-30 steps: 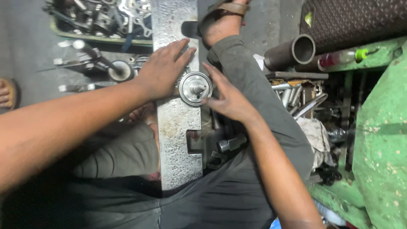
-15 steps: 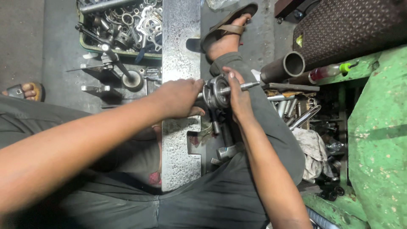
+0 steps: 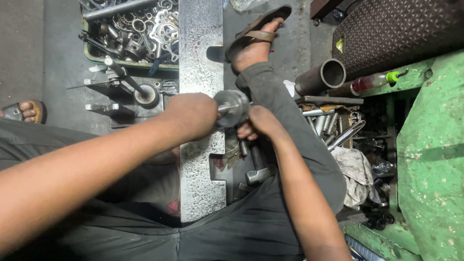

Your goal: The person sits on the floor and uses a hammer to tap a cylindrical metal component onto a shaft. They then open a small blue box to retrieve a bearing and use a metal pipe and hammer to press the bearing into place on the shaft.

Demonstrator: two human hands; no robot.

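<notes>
A round metal part [image 3: 232, 107], earlier flat on the steel block [image 3: 202, 159], is now lifted, gripped by left hand [image 3: 193, 115] and right hand [image 3: 261, 123].

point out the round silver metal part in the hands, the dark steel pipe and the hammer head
round silver metal part [image 3: 232, 107], head view, on its flat disc face
dark steel pipe [image 3: 320, 77], head view, on its outer wall
hammer head [image 3: 258, 175], head view, on its side

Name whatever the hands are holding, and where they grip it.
Both hold a round metal part above the steel plate: left hand at its left side, right hand underneath.
</notes>
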